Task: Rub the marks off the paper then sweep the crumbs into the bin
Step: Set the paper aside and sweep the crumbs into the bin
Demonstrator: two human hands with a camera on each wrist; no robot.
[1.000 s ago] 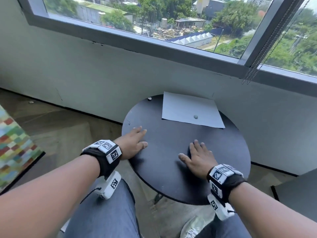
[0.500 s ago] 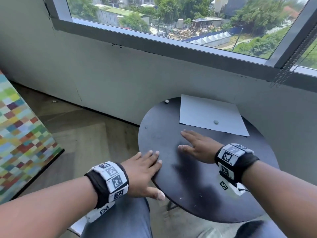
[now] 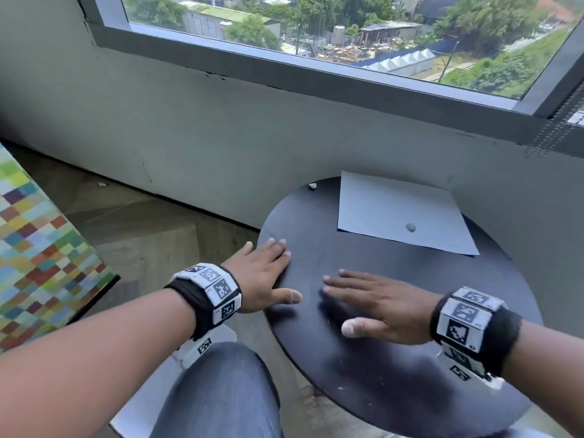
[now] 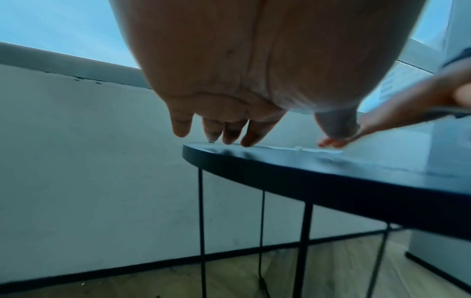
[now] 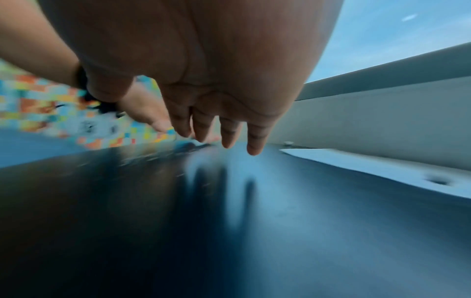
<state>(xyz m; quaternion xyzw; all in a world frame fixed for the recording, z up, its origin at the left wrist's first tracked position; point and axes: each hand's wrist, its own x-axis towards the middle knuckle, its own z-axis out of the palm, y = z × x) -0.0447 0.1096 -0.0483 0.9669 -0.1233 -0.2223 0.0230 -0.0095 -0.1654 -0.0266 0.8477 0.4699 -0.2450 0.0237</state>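
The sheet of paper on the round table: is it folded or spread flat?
Spread flat. The paper lies unfolded on the table, with a small grey lump resting on it.

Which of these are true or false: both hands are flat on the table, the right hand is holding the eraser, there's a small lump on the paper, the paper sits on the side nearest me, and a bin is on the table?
1. Both hands lie flat on the table. True: the left hand and the right hand rest with straight fingers on the round black table.
2. The right hand holds the eraser. False: it holds nothing.
3. A small lump lies on the paper. True: a grey lump sits on the paper.
4. The paper is on the near side. False: it lies at the far side, by the wall.
5. A bin stands on the table. False: no bin shows.
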